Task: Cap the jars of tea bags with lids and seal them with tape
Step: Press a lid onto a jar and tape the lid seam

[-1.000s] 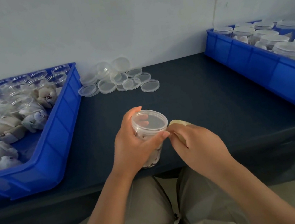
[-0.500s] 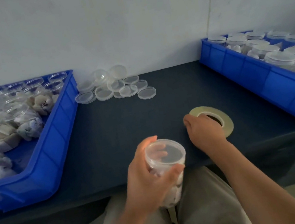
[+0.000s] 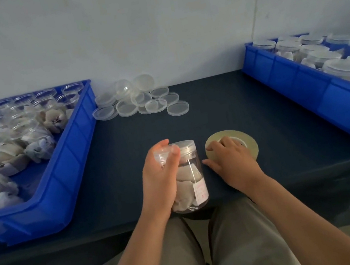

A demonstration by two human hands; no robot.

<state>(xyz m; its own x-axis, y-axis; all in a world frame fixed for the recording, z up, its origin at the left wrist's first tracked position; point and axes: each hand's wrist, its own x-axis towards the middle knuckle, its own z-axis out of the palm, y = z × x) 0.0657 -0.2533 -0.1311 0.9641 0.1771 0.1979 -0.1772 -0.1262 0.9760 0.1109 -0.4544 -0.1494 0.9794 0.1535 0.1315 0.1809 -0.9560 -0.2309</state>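
Left hand [image 3: 161,181]: low centre, fingers wrapped round the jar of tea bags [image 3: 192,176], thumb up by its lid [image 3: 186,147].
Jar: capped, held at the near edge of the table [image 3: 260,117]. I can't make out any tape on the seam.
Right hand [image 3: 233,161]: just right of the jar, fingers bent over the tape roll [image 3: 249,142], thumb out. I can't tell whether it pinches or only rests.
Tape roll: flat on the dark cloth.
Step, my read: sealing this jar.
Doing it well: I'd stick the free end on the lid-to-wall seam, turn the jar with the left hand, keep the strip taut and overlap the start.
Loose lids [image 3: 140,101]: heaped upper centre, by the wall.
Left crate [image 3: 76,138]: open jars [image 3: 6,138] waiting.
Right crate [image 3: 301,84]: capped jars [image 3: 332,62], upper right.
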